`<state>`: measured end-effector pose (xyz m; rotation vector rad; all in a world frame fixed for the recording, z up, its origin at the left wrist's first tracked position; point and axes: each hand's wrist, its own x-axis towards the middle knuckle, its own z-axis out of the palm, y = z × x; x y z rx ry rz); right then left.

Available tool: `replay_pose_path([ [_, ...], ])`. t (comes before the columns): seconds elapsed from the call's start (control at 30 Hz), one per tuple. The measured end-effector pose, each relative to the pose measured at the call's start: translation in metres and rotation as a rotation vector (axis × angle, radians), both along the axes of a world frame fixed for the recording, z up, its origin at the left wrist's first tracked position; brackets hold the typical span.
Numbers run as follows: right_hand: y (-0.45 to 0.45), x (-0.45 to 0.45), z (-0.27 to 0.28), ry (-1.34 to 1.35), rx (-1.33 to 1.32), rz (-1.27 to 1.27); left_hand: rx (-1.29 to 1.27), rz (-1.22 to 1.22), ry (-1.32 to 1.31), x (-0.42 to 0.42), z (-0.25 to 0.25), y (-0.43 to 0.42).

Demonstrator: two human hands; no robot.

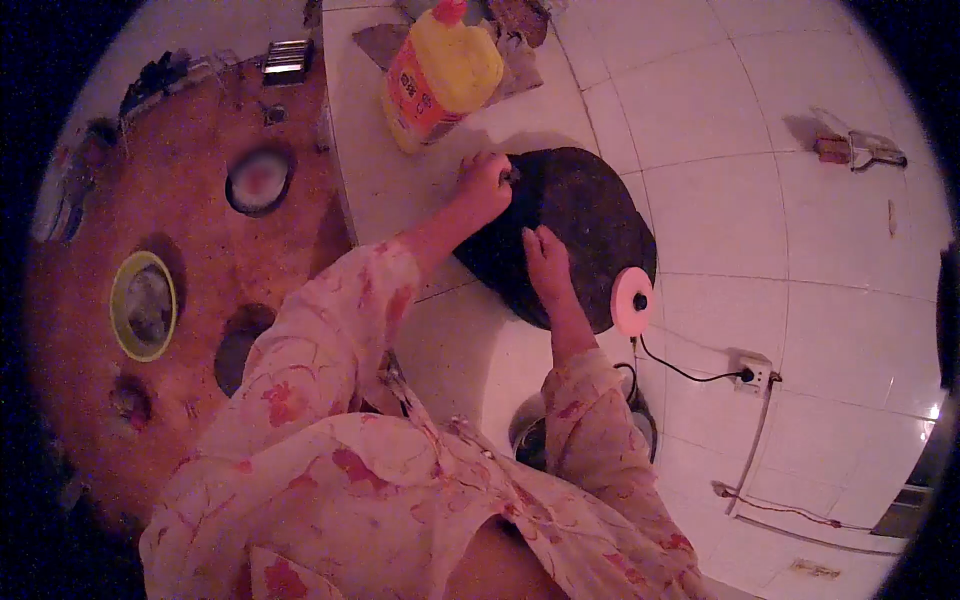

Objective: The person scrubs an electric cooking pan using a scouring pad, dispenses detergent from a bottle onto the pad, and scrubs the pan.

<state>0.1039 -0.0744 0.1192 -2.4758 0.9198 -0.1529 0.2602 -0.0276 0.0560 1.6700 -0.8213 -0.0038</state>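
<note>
A large dark, roundish thing (590, 205) lies against the white tiles; its kind I cannot make out. My left hand (485, 188) is closed at its upper left edge, gripping a small dark part there. Over its middle is my right hand (546, 262), fingers curled in; whether anything is pinched in them is too small to see. A yellow jug (445, 75) with a red cap and red label stands just beyond my left hand. Beside the dark thing's lower right edge sits a pale round kettle base (630, 302) with a black centre.
A black cord runs from the base to a wall socket (752, 375). On the reddish floor to the left stand a yellow-rimmed basin (145, 305) and a round pale dish (258, 180). A metal holder (862, 150) is on the tiles at the right. A dark pot-like shape (530, 430) shows near my right forearm.
</note>
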Motion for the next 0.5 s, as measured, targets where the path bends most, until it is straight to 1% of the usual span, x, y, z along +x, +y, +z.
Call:
replay_pose_path([
  [0.07,0.002,0.001,0.002,0.016,0.008,-0.009,-0.122,0.009,0.047,-0.008,-0.005,0.007],
  [0.1,0.002,0.0,0.001,0.035,0.017,-0.014,-0.123,0.007,0.045,-0.011,-0.005,0.011],
  [0.17,-0.008,-0.006,-0.018,0.013,-0.02,-0.021,-0.054,-0.052,0.136,-0.012,-0.004,0.015],
  [0.23,-0.003,-0.002,-0.012,-0.009,-0.057,-0.028,-0.061,-0.042,0.165,-0.013,-0.006,0.013],
  [0.3,0.002,-0.001,0.0,0.079,0.001,-0.059,-0.069,-0.033,0.196,-0.012,-0.006,0.008],
  [0.37,0.003,-0.004,-0.006,0.03,0.003,-0.058,0.108,-0.047,0.337,-0.002,-0.002,0.0],
  [0.4,0.003,-0.004,-0.008,-0.015,0.002,-0.056,0.116,-0.053,0.336,0.003,-0.001,-0.007],
  [0.47,0.004,-0.005,-0.01,-0.023,-0.003,-0.062,0.209,-0.075,0.371,0.016,0.002,-0.016],
  [0.5,0.005,-0.004,-0.01,-0.029,-0.012,-0.066,0.214,-0.08,0.366,0.023,0.007,-0.019],
])
